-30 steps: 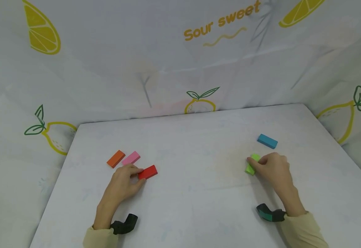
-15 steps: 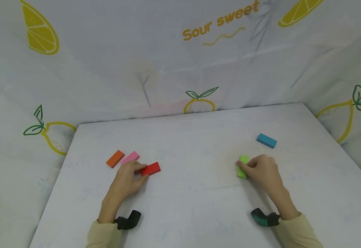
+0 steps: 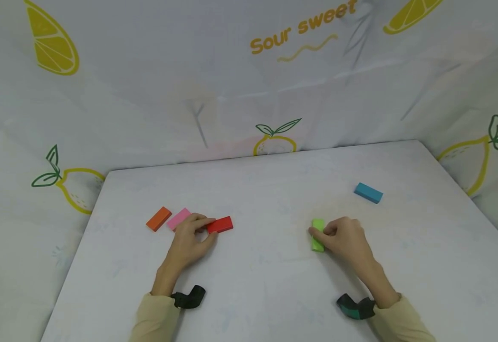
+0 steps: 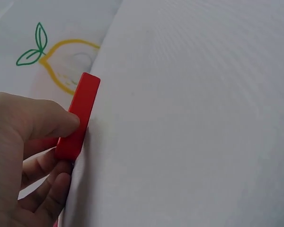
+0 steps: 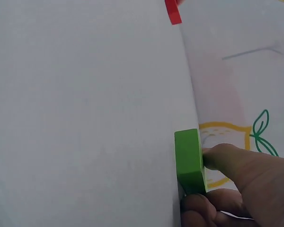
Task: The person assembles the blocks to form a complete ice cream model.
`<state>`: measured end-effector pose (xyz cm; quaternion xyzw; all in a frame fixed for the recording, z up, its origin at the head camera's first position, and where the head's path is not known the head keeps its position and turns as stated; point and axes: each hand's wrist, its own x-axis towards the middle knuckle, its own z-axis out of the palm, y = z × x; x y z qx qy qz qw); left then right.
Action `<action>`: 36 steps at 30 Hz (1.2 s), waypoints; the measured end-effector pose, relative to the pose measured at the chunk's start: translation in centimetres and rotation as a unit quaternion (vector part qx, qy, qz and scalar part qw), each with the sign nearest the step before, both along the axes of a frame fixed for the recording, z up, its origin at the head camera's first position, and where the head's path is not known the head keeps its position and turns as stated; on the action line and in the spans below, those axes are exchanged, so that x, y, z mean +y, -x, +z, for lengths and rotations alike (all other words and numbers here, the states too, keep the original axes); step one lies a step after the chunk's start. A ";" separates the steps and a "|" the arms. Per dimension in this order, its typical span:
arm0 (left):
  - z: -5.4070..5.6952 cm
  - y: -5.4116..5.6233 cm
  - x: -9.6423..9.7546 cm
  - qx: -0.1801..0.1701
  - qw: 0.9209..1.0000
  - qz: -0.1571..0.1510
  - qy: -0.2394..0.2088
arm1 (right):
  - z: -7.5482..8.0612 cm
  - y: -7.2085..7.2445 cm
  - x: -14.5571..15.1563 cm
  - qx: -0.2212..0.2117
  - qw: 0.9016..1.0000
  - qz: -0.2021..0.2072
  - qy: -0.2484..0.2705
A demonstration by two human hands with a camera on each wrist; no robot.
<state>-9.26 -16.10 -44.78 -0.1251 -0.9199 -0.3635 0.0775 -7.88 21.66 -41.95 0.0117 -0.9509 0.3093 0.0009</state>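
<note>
At the left of the head view, my left hand (image 3: 186, 244) pinches a red rectangular block (image 3: 222, 224) by its near end. The left wrist view shows the thumb against the face of the red block (image 4: 86, 94) and fingertips beneath it. My right hand (image 3: 348, 241) grips a lime-green block (image 3: 318, 246), thumb and fingers across its middle. Seen from the right wrist, the green block (image 5: 188, 153) has fingertips at its lower end. A pink block (image 3: 178, 219) lies just behind the left hand, partly covered by it.
An orange block (image 3: 158, 219) lies beside the pink one at the left. Further back on the right rests a blue block (image 3: 368, 193). The white tabletop (image 3: 262, 285) meets a lemon-printed cloth backdrop (image 3: 146, 95) at its rear edge.
My left hand has moved right and slightly away from me with the red block. My right hand has brought the green block left and turned it straighter. More of the pink block now shows.
</note>
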 end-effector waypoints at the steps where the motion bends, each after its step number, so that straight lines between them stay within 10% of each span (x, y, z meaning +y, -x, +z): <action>1: -0.2 0.1 0.1 0.002 1.000 -0.002 -0.008 | 0.0 0.0 -0.3 -0.002 1.000 0.001 0.003; 36: -2.2 3.1 4.5 0.042 0.995 -0.029 -0.080 | -1.2 -0.1 -6.5 -0.004 0.996 0.062 0.061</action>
